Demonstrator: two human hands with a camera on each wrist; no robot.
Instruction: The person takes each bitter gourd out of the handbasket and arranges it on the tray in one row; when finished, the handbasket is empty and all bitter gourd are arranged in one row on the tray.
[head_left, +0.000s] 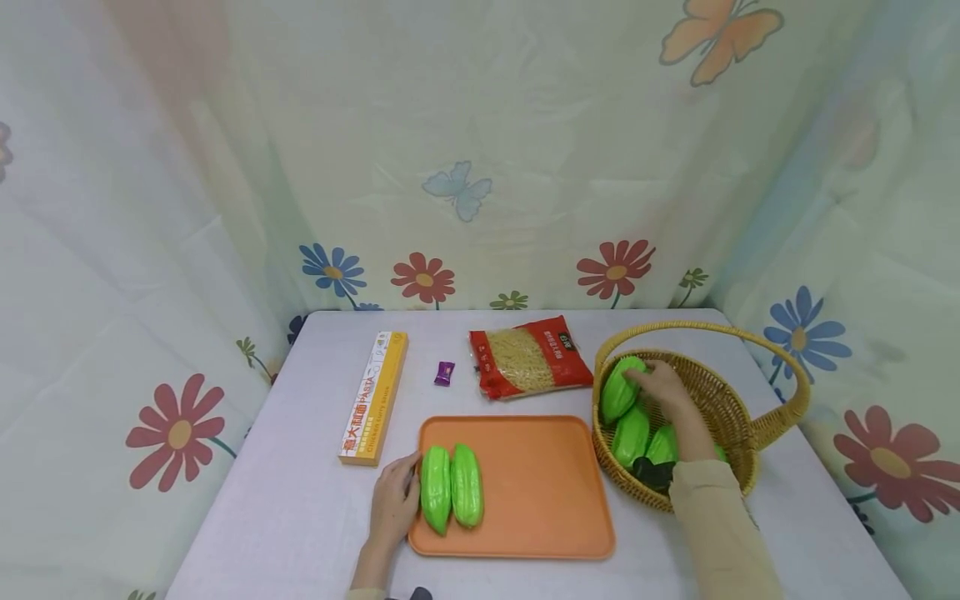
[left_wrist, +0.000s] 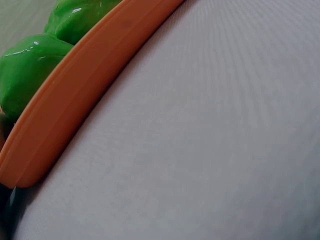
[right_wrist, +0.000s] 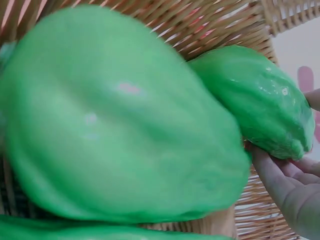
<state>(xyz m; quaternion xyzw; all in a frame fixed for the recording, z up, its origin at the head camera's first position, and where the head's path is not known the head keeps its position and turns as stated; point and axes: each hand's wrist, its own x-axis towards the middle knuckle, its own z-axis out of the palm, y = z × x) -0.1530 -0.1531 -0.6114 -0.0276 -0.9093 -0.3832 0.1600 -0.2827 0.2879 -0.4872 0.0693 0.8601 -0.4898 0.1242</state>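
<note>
Two bright green ridged fruits (head_left: 451, 487) lie side by side at the left end of an orange tray (head_left: 540, 492). At that tray's left rim is my left hand (head_left: 393, 502), its fingers gripping the edge beside the fruits; the left wrist view shows the tray's side wall (left_wrist: 75, 95) but hides most of the hand. Inside the wicker basket (head_left: 731, 392), my right hand (head_left: 663, 387) holds another green fruit (right_wrist: 260, 102) near the left wall, thumb and fingers around one end. More green fruits (right_wrist: 120, 120) lie below it in the basket.
Left of the tray lies a yellow and white pasta box (head_left: 375, 398). Behind the tray are a small purple wrapped candy (head_left: 444, 373) and a red bag of pasta (head_left: 525, 358). The basket's tall handle (head_left: 693, 325) arches over its far side. A flowered curtain (head_left: 480, 167) surrounds the table.
</note>
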